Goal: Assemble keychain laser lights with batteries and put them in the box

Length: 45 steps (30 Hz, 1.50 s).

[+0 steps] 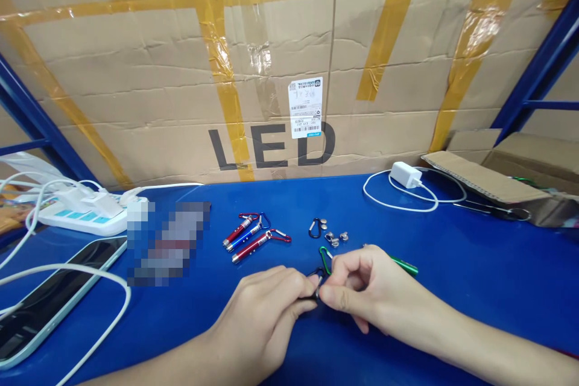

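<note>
My left hand (pixel 266 307) is closed, with thumb and fingertips pinching a black carabiner (pixel 319 274). Right beside it, my right hand (pixel 362 289) is pinched at the carabiner's edge; whatever lies between those fingertips is too small or hidden to name. A green carabiner (pixel 325 259) shows just behind the right fingers, and a green penlight (pixel 404 266) sticks out past that hand. Farther back lie another black carabiner (pixel 315 228), several small metal pieces (pixel 333 240) and a pair of small round cells (pixel 324 223).
Left of centre lie a red penlight (pixel 236 233), a blue penlight (pixel 244 237) and another red one (pixel 251 247), each with a carabiner. A power strip (pixel 90 217), phone (pixel 58 295) and white cables fill the left. A charger (pixel 406 175), tweezers (pixel 493 210) and cardboard box (pixel 493 184) stand right.
</note>
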Each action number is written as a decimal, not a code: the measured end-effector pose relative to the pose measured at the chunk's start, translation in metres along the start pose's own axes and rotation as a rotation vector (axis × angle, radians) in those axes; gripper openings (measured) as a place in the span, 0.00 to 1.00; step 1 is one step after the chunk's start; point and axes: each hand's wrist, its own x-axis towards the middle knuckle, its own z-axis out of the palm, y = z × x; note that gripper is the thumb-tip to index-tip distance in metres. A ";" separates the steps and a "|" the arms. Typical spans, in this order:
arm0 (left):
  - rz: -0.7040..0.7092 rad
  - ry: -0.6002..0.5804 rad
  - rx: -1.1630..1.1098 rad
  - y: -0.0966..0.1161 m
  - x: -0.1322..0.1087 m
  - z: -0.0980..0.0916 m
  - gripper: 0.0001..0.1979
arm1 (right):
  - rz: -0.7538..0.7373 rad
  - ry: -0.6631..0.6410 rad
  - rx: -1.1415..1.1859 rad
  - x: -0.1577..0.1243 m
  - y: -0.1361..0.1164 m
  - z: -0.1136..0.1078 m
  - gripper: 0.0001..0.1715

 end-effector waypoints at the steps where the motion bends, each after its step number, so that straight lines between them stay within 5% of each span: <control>1: -0.017 0.001 -0.007 0.000 0.000 0.000 0.08 | -0.009 0.000 -0.005 0.000 -0.001 -0.001 0.23; 6: -0.181 0.057 -0.077 0.001 0.002 -0.001 0.06 | -0.090 0.021 -0.046 0.004 -0.005 -0.007 0.22; 13: -0.288 -0.030 -0.118 0.003 0.005 -0.005 0.03 | -0.191 0.078 -0.139 0.004 -0.006 -0.011 0.17; 36: -0.175 -0.149 -0.167 0.006 0.008 -0.009 0.12 | -0.024 0.025 0.005 0.011 -0.006 -0.018 0.12; 45: -0.132 -0.174 -0.013 0.009 0.012 -0.013 0.11 | 0.007 0.058 -0.191 0.015 0.009 -0.022 0.12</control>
